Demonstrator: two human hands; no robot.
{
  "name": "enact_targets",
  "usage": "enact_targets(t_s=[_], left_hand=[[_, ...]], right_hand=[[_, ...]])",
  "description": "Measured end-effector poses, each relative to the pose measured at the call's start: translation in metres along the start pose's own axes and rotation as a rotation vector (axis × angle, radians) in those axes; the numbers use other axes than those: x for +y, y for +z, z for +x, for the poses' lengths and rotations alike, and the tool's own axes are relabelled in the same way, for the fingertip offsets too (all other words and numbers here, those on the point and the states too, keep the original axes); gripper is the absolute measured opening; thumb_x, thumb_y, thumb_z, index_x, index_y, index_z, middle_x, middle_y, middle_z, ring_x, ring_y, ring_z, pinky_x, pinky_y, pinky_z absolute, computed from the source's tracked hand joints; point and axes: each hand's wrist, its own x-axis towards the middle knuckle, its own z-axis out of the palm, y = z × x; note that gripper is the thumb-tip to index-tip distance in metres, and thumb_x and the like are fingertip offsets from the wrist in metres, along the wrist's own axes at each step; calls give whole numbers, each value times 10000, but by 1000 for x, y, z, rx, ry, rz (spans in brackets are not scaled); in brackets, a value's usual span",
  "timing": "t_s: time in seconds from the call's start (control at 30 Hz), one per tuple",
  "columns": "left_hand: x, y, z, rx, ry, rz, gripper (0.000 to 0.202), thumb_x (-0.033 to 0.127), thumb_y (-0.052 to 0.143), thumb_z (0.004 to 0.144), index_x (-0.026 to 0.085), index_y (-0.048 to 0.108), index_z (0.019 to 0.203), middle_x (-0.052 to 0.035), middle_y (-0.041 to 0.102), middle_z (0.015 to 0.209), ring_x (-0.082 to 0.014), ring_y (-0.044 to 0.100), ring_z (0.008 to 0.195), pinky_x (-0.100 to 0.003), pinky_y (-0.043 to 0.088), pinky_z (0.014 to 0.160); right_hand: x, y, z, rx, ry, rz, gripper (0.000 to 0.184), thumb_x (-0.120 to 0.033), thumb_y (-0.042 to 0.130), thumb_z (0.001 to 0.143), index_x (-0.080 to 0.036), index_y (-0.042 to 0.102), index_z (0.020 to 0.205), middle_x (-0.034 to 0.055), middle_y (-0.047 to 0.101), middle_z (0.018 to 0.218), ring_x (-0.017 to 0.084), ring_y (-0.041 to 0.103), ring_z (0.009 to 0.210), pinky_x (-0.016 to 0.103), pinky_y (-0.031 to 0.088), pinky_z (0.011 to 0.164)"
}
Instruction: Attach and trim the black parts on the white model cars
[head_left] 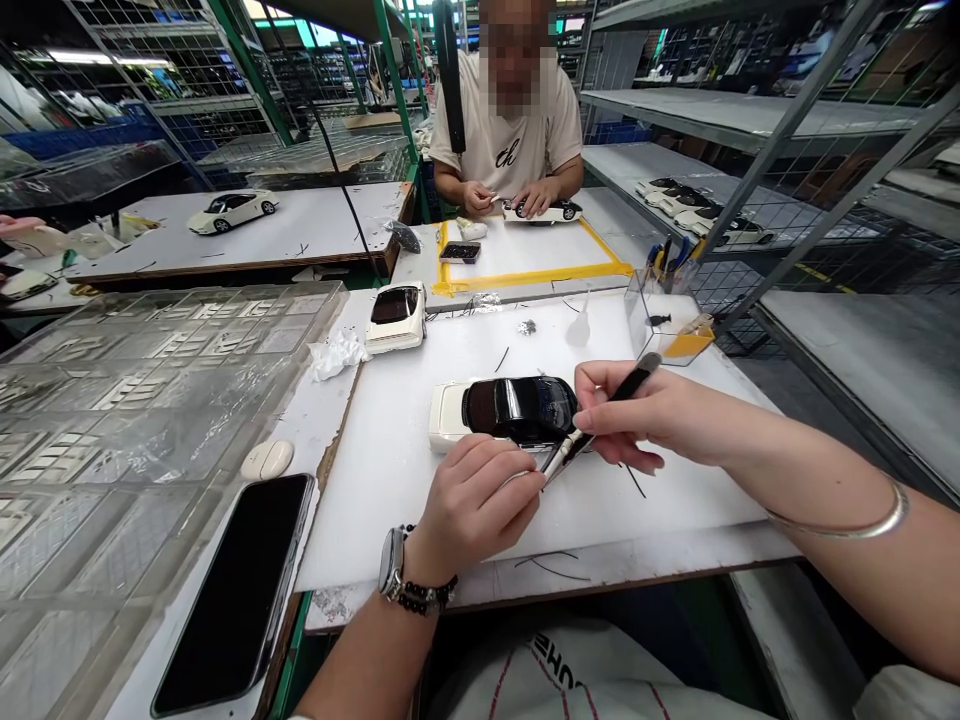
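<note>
A white model car with a glossy black roof [504, 410] lies on the white work board [660, 500] in front of me. My right hand [636, 412] grips a black-handled tool [600, 415] like a pen, its metal tip angled down to my left hand. My left hand [474, 500] is closed in a pinch just below the car, fingertips meeting the tool's tip; what it pinches is too small to make out. Thin black strips [551, 566] lie scattered on the board.
A second white model car [397, 316] sits further back. A black phone [236, 590] and clear plastic trays of parts [112, 400] lie at left. A clear tool holder [664, 322] stands at right. A person opposite [510, 130] handles another car.
</note>
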Motion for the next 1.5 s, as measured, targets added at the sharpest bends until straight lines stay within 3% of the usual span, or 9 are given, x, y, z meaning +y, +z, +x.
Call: enact_targets(t_s=[0.23, 0.5, 0.6, 0.73, 0.87, 1.0, 1.37, 1.43, 1.5], left_hand=[[1, 3, 2, 39, -126, -94, 170, 8, 629, 736, 156, 605, 816, -38, 686, 781, -163, 626, 739, -322, 498, 676], [6, 1, 5, 31, -456, -320, 147, 23, 599, 735, 167, 620, 750, -34, 657, 763, -165, 612, 766, -320, 506, 710], [6, -2, 6, 14, -610, -445, 153, 21, 597, 725, 168, 638, 729, -35, 656, 768, -162, 618, 774, -313, 506, 733], [4, -5, 7, 23, -795, -622, 126, 51, 636, 728, 173, 644, 698, -27, 653, 763, -153, 618, 761, -300, 496, 746], [2, -5, 7, 49, -921, -768, 94, 108, 676, 736, 171, 641, 675, -26, 635, 755, -145, 604, 752, -281, 485, 722], [1, -5, 6, 59, -939, -804, 100, 109, 686, 728, 170, 637, 668, -23, 624, 754, -141, 593, 755, -277, 471, 727], [-2, -7, 4, 31, -924, -822, 107, 150, 694, 757, 176, 627, 677, -22, 610, 771, -146, 583, 779, -294, 460, 761], [-2, -8, 3, 3, -914, -788, 56, 158, 687, 766, 187, 641, 752, -26, 615, 834, -156, 585, 835, -302, 461, 797], [-3, -8, 2, -31, -925, -727, 199, 158, 695, 756, 217, 645, 939, -37, 614, 983, -176, 577, 947, -317, 455, 861]], right_hand=[[-2, -3, 3, -7, -6, 4, 292, -322, 654, 770, -184, 405, 707, -20, 560, 511, 65, 425, 341, 148, 237, 318], [-13, -2, 9, 10, -48, -1, 264, -286, 627, 778, -182, 395, 708, -12, 556, 502, 66, 422, 334, 147, 236, 311], [-8, -7, 5, 26, -239, 32, 259, -285, 622, 827, -184, 400, 742, -18, 564, 534, 71, 451, 364, 152, 285, 325], [16, -13, -12, 44, -592, -88, 153, -190, 611, 867, -201, 459, 870, -6, 607, 729, 85, 563, 550, 185, 455, 468], [46, -11, -23, 2, -732, -240, 223, -80, 611, 840, -229, 498, 961, 7, 619, 879, 107, 617, 759, 209, 527, 625], [59, -5, -19, -11, -789, -275, 219, -86, 616, 839, -223, 511, 973, 10, 619, 890, 119, 622, 814, 245, 531, 709], [61, -1, -12, 26, -800, -277, 180, -52, 574, 849, -202, 515, 929, 13, 620, 876, 102, 617, 779, 222, 523, 676], [61, 0, -12, 26, -792, -227, 154, -70, 566, 862, -202, 513, 921, 18, 626, 871, 107, 623, 762, 218, 528, 633], [60, 0, -10, 46, -778, -153, 120, -99, 555, 882, -206, 506, 908, 19, 633, 869, 109, 623, 732, 220, 528, 591]])
